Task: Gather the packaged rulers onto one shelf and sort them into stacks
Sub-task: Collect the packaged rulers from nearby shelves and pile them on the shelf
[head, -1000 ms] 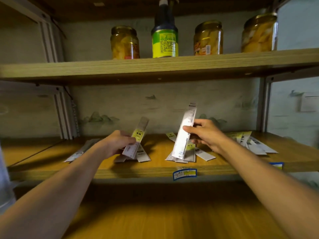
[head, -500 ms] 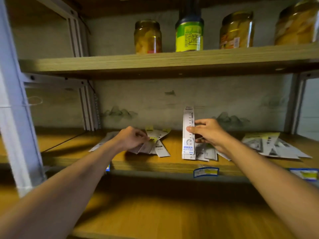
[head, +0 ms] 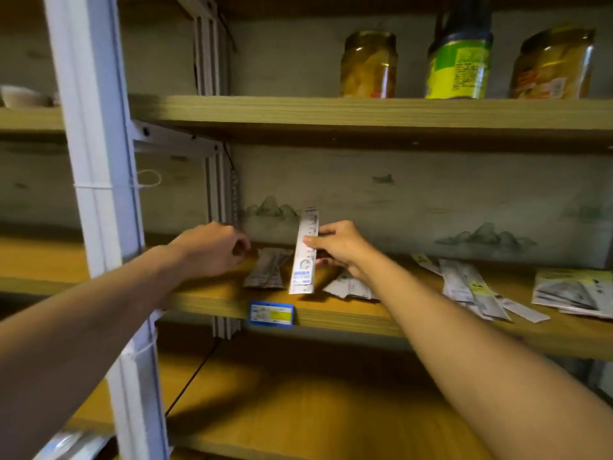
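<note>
Sorting is under way, by my reading: the right hand pinches one packaged ruler upright, thumb in front, its lower end on the shelf. Left of that grip lies a small stack; just right, another pile. Next it needs laying on the matching stack. The left hand hovers curled (whether holding anything, I cannot tell).

Dim warm light, soft motion blur, wide-angle bending at edges
</note>
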